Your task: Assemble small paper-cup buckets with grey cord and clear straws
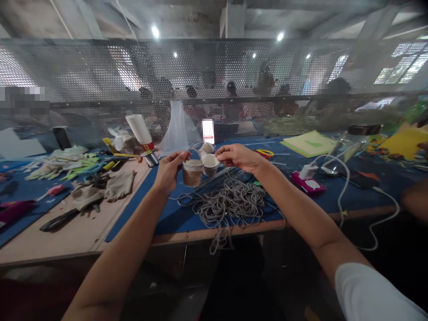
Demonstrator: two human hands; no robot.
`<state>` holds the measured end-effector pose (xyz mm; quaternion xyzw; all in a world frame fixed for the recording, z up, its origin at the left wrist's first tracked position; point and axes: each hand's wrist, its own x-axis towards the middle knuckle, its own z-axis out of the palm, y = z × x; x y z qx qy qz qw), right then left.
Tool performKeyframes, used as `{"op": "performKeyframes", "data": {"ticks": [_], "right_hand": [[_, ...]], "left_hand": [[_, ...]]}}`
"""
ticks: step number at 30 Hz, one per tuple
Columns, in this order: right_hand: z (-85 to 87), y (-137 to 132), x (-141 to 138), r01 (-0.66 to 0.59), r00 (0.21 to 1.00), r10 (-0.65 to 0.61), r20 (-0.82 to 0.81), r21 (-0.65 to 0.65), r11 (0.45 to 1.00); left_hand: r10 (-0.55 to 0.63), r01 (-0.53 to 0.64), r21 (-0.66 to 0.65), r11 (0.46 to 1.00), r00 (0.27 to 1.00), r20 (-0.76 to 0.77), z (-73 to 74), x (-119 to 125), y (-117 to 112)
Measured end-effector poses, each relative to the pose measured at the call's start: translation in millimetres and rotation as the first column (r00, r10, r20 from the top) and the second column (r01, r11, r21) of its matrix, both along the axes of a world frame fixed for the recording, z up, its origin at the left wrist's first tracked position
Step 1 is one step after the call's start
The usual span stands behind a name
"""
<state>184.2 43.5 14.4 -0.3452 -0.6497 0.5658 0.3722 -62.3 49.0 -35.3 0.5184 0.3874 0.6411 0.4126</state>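
Both hands are up over the table (pixel 133 209), held close together at chest height. The left hand (pixel 170 171) is wrapped around a brown cup (pixel 192 173), fingers curled round its side and thumb near the rim, so it stands upright in the grip. The right hand (pixel 239 158) pinches the rim of a white cup (pixel 210 164) between thumb and fingertips, and that cup sits just beside the brown one, touching or nearly so. A third cup (pixel 206 148) peeks out behind them; I cannot tell which hand carries it, if either does.

As for progress, the brown cup looks covered all round its wall, while the white one shows bare sides, so by my reading one piece is dressed and one is not. Directly below the hands a big loose heap of grey cord (pixel 230 203) lies on the blue mat, with a few loops hanging over the table's front edge, so plenty of it is unused.

Both forearms reach forward from the lower corners, elbows low and wrists slightly cocked inward.

Off to the left are a tilted stack of paper cups (pixel 138 128) and some work gloves (pixel 67 167); on the right, a white charger (pixel 307 171). A perforated screen (pixel 100 76) closes off the back.
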Motion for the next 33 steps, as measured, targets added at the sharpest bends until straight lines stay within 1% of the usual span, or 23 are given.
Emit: {"op": "performKeyframes", "data": {"ticks": [4,7,11,15,18,22,27,29,31,32,33], "right_hand": [[2.9,0,3,-0.02,0.994,0.016,-0.108,-0.037,0.999],[3.8,2,2,0.001,0.987,-0.01,-0.162,-0.053,0.999],[4.6,7,-1,0.018,0.976,-0.035,-0.215,-0.083,0.996],[3.9,13,-7,0.015,0.953,-0.048,-0.298,-0.113,0.993],[1.6,16,-12,0.027,0.942,-0.068,-0.328,-0.13,0.991],[-3.0,16,-17,0.035,0.945,-0.067,-0.32,-0.104,0.994],[-7.4,18,-19,0.042,0.933,-0.085,-0.351,-0.129,0.991],[-7.7,19,-18,0.047,0.923,-0.099,-0.373,-0.148,0.988],[-7.3,20,-17,0.054,0.916,-0.112,-0.385,-0.156,0.986],[-6.8,20,-17,0.057,0.914,-0.115,-0.389,-0.156,0.986],[-6.1,20,-17,0.058,0.912,-0.115,-0.394,-0.154,0.986]], "left_hand": [[0.092,-0.089,0.062,0.994,0.995,-0.044,-2.2,-4,5],[0.195,-0.186,0.118,0.975,0.978,-0.071,-5.0,-7,11],[0.275,-0.258,0.152,0.954,0.956,-0.106,-11.2,-14,21],[0.412,-0.352,0.252,0.901,0.877,-0.248,-18.0,-24,30],[0.444,-0.367,0.258,0.894,0.807,-0.388,-20.8,-30,33],[0.478,-0.405,0.254,0.879,0.755,-0.449,-21.4,-36,32],[0.526,-0.461,0.256,0.85,0.713,-0.464,-16.0,-41,29],[0.59,-0.51,0.299,0.806,0.661,-0.463,-10.0,-40,24],[0.684,-0.552,0.404,0.729,0.606,-0.406,-1.8,-35,16],[0.711,-0.556,0.451,0.699,0.609,-0.351,3.0,-30,10],[0.698,-0.536,0.468,0.702,0.648,-0.305,8.0,-23,5]]}}
